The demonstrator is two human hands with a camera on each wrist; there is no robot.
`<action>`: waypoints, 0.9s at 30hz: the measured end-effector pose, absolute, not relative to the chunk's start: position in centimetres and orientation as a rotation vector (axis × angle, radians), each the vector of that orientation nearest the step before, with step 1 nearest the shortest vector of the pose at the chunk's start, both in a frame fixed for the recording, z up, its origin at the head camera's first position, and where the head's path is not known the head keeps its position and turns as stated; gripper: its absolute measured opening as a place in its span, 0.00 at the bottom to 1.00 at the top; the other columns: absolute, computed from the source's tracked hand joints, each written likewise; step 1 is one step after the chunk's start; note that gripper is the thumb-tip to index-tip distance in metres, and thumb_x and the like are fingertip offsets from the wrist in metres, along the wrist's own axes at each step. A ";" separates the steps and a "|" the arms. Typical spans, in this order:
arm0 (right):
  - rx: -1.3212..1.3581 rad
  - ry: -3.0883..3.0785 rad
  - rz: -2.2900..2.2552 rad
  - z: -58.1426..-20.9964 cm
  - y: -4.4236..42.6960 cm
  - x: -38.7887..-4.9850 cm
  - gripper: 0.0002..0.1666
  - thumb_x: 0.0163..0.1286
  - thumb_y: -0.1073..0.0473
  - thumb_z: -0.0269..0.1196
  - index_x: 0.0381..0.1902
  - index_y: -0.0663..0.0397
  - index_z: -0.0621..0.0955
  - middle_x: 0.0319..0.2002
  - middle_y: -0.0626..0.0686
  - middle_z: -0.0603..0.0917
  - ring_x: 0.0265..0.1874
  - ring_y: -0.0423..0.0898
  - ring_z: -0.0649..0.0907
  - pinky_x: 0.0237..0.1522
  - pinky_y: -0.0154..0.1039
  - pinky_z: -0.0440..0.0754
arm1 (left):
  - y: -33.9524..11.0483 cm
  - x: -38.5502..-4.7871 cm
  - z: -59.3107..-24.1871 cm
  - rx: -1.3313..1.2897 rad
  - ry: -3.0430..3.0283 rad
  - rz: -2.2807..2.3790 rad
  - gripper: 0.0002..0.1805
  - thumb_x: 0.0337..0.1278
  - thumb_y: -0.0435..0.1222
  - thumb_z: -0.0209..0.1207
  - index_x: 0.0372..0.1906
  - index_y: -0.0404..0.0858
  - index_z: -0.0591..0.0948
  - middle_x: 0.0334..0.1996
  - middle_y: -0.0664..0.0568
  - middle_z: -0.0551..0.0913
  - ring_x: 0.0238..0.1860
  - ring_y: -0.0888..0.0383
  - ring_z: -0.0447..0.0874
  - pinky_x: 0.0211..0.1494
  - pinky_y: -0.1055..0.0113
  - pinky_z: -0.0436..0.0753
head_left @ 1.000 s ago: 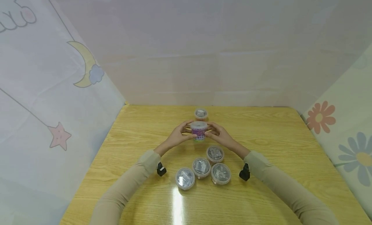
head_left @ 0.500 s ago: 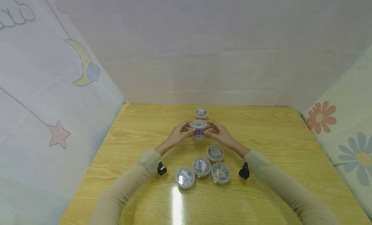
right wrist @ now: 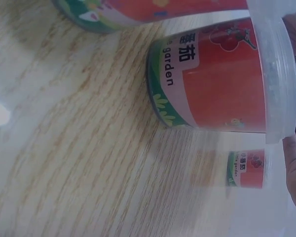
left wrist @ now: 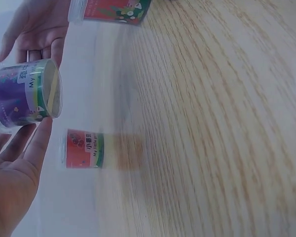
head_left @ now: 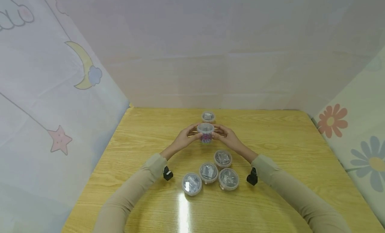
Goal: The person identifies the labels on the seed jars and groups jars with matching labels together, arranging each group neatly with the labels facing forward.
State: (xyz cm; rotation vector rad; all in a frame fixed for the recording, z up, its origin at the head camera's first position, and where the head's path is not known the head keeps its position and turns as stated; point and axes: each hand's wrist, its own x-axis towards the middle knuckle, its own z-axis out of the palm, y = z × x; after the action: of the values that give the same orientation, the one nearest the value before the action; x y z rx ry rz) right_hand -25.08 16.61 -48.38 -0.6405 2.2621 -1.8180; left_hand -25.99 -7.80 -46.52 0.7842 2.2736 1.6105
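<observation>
Both hands hold a clear plastic tub with a purple label from its two sides, over the far half of the table. My left hand grips its left side, and my right hand grips the right, thumbs toward me. In the left wrist view the purple tub hangs above the wood, its base apart from it. Just behind it stands a red-labelled tub, also seen as a small red tub there. The right wrist view mostly hides the held tub behind a nearer red-labelled tub.
Nearer me, several lidded tubs stand on the wooden table: a far one, a middle one, a right one and a left one. A pale cloth wall rises behind the table.
The purple tub has tipped slightly toward me, so more of its top and less of its label shows. Both hands keep their grip, and the other tubs stay put.
</observation>
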 end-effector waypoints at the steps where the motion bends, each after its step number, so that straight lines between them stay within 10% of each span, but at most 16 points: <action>1: -0.626 2.257 -1.818 -48.4 16.6 -25.1 0.28 0.70 0.54 0.56 0.65 0.54 0.66 0.55 0.64 0.76 0.53 0.58 0.78 0.54 0.51 0.77 | -7.8 -26.2 -46.9 0.782 2.284 1.613 0.31 0.64 0.39 0.54 0.69 0.38 0.60 0.59 0.37 0.72 0.57 0.42 0.74 0.55 0.57 0.79; 10: -0.581 2.315 -1.746 -46.3 16.1 -24.1 0.29 0.70 0.58 0.55 0.66 0.60 0.64 0.57 0.66 0.73 0.57 0.61 0.74 0.55 0.49 0.77 | -7.7 -27.1 -48.9 0.772 2.347 1.636 0.31 0.61 0.46 0.56 0.68 0.49 0.63 0.60 0.47 0.71 0.56 0.48 0.76 0.52 0.59 0.81; 27: -0.598 2.411 -1.636 -46.6 15.8 -23.9 0.28 0.69 0.58 0.57 0.65 0.59 0.67 0.58 0.63 0.73 0.55 0.60 0.75 0.52 0.52 0.79 | -7.9 -26.2 -47.6 0.807 2.275 1.630 0.31 0.62 0.34 0.56 0.67 0.32 0.61 0.62 0.36 0.67 0.56 0.39 0.73 0.52 0.61 0.80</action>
State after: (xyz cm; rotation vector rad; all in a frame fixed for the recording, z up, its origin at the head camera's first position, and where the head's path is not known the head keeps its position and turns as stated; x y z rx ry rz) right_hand -23.88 15.83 -46.60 -0.5983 2.4110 -1.6357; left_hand -26.16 -7.88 -47.64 0.8073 2.2753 1.6303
